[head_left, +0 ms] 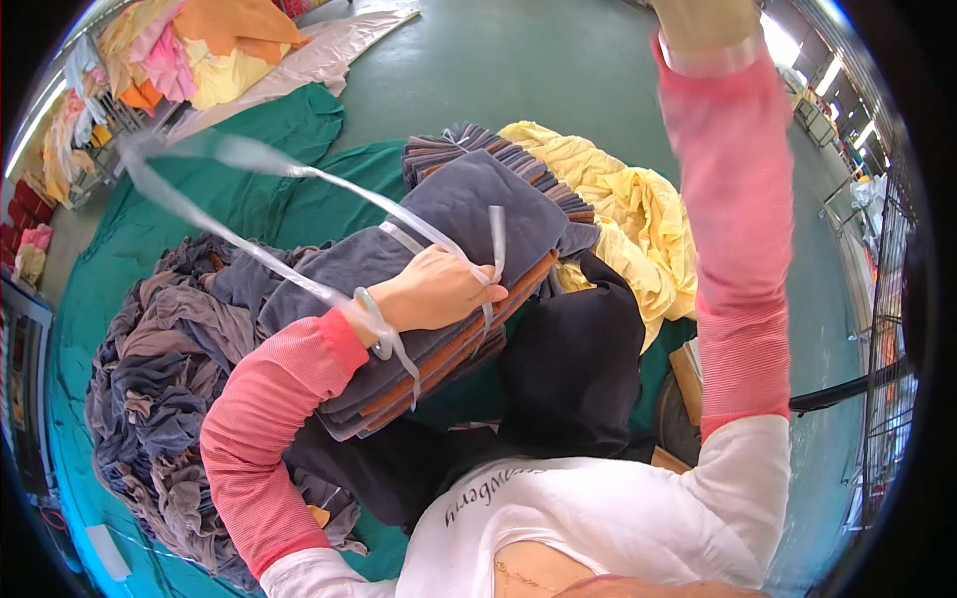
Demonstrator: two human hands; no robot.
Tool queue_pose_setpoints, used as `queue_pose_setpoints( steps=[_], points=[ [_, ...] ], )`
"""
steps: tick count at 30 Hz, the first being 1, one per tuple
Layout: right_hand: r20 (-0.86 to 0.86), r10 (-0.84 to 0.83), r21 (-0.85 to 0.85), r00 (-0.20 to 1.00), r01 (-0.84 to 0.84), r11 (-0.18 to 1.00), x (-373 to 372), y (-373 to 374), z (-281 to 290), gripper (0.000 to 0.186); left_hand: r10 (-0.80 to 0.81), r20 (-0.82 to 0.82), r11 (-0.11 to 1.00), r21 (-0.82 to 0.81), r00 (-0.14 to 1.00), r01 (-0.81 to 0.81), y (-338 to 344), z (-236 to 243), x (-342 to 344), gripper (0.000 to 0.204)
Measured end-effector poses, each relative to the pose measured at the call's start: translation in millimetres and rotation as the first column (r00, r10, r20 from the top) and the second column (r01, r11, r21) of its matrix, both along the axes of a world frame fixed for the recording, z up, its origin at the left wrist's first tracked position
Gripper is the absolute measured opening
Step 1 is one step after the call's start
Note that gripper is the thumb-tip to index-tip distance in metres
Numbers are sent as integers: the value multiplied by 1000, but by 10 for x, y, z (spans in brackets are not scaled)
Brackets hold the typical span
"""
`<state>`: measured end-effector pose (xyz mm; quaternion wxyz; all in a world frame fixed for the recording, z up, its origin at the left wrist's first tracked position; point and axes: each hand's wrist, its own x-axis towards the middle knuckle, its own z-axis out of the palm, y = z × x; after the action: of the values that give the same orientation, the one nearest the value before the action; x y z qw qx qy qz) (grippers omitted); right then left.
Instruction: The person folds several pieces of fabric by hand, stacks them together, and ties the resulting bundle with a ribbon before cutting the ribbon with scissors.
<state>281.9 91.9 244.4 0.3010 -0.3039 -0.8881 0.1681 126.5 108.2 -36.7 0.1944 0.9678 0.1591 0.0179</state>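
A stack of folded dark grey cloths (pixel 488 199) with brown layers showing at its side lies over my legs. My left hand (pixel 449 289) rests on the stack with its fingers closed on a clear plastic strap (pixel 369 194). The strap's loose loop swings blurred to the upper left, and short strap ends stick up around the stack. My right hand (pixel 708 25) is raised at the top edge, blurred and partly out of view, so its fingers are hidden.
A loose heap of grey cloths (pixel 164 389) lies left on a green sheet (pixel 249 120). Behind the stack are a striped folded bundle (pixel 459 145) and yellow fabric (pixel 648 229). Coloured cloths (pixel 209 70) are piled at the back left; wire racks (pixel 877 379) stand at right.
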Motion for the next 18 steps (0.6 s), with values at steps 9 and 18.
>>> queue_pose_setpoints(
  steps=[9,18],
  points=[
    [81,-485,-557,871,443,702,133,-898,-2756,22,1,75,997,82,997,-7,127,-97,-113,30],
    [-450,-655,-604,606,334,724,-219,-924,-3372,12,-26,147,989,-144,989,47,128,89,-189,22]
  ],
)
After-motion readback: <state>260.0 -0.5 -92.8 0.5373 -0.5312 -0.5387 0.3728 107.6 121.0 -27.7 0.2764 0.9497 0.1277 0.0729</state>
